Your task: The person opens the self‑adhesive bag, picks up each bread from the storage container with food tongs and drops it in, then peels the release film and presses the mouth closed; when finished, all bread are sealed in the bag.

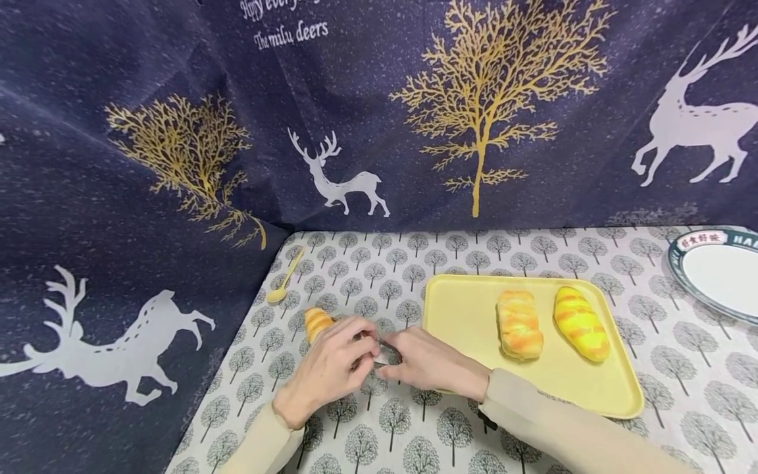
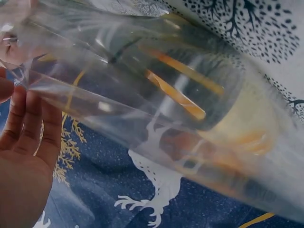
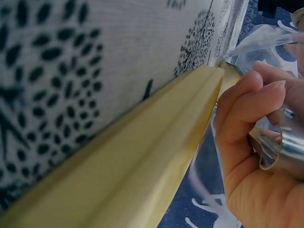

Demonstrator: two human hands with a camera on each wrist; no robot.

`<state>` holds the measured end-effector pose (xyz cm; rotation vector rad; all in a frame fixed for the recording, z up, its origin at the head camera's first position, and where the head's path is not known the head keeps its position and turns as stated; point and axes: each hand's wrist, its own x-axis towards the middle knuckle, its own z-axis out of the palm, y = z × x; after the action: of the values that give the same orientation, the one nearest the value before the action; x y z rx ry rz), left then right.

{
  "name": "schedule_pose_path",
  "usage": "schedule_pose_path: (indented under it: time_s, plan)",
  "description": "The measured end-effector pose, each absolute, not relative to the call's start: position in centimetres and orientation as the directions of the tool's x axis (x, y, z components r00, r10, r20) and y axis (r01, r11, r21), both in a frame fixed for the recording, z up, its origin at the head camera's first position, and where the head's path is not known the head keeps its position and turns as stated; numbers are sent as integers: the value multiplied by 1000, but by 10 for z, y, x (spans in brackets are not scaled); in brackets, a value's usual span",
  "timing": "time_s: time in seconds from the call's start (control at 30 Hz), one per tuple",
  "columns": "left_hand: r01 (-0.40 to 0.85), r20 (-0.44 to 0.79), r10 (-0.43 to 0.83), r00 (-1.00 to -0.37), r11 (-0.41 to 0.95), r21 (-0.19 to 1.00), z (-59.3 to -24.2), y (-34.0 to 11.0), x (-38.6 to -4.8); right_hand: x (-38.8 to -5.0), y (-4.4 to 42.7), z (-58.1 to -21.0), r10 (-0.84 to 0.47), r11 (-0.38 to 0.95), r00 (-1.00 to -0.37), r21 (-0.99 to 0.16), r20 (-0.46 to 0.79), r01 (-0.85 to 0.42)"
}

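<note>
In the head view my left hand (image 1: 337,359) and right hand (image 1: 435,359) nearly meet low in the middle. A clear plastic bag (image 2: 109,107) spans the left wrist view, its edge pinched by my left hand (image 2: 28,156). A striped bread roll (image 1: 317,321) shows beyond my left hand; seen through the bag is a slotted dark metal piece over pale and orange bread (image 2: 251,114). Curled fingers of my right hand (image 3: 247,118) hold a shiny metal tool (image 3: 292,152), most of it hidden.
Right of my hands lies a yellow tray (image 1: 462,313) with an orange-striped bread (image 1: 520,326) and a yellow bread (image 1: 581,324); my right forearm crosses near its front edge. A yellow spoon (image 1: 287,278) lies at the back left, and a green-rimmed plate (image 1: 719,270) at the far right.
</note>
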<state>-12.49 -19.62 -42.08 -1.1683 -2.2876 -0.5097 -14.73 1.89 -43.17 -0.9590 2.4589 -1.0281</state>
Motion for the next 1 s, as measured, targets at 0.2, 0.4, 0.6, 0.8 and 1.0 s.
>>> schedule_pose_path:
  time_s: [0.2, 0.4, 0.6, 0.8, 1.0]
  plan:
    - [807, 603, 623, -498, 588, 58, -420, -196, -125, -139, 30, -428, -651, 531, -755, -758, -79, -379]
    - [808, 605, 624, -494, 586, 56, -417, -195, -127, -126, 55, -421, -612, 557, -779, -774, -138, -300]
    - [804, 602, 624, -498, 592, 50, -417, -197, -130, -111, 89, -415, -593, 596, -794, -737, -135, -320]
    - [802, 610, 619, -495, 595, 46, -417, -197, -132, -90, 125, -413, -551, 622, -829, -710, -97, -331]
    - [796, 613, 604, -509, 602, 67, -415, -199, -132, -65, 161, -420, -494, 613, -869, -694, 36, -378]
